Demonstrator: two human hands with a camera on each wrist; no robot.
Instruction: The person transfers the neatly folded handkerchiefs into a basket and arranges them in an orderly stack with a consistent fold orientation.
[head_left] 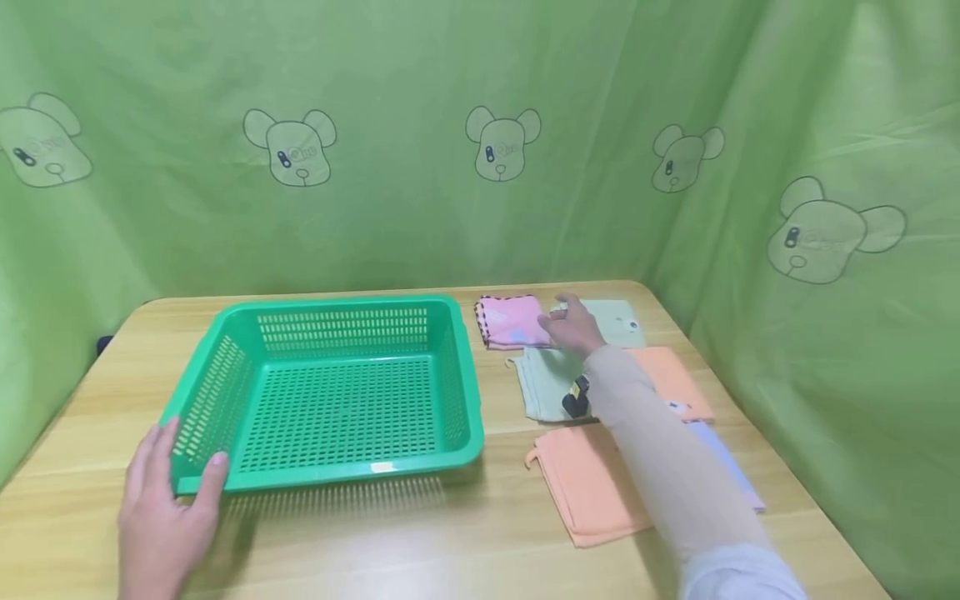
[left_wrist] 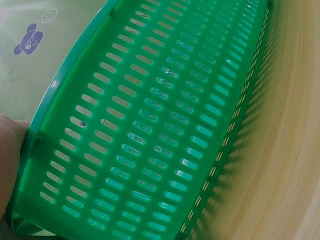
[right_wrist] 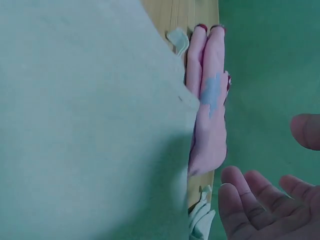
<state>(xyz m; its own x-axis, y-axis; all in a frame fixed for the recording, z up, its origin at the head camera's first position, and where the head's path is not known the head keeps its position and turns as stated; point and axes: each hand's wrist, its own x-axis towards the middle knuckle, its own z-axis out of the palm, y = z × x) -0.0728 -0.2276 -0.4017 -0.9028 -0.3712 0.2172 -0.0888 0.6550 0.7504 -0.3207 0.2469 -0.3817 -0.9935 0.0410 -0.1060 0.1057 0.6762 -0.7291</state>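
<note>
1 basket [head_left: 337, 477], 6 cloths [head_left: 588, 482]

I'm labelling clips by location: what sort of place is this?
Probably a curtained-off tabletop workspace: printed green curtains hang behind and beside a wooden table bearing a green basket and folded cloths.

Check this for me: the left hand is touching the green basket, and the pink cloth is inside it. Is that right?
Not quite: the pink cloth isn't inside. The head view shows it on the table, right of the green basket, which the left hand is touching.
</note>
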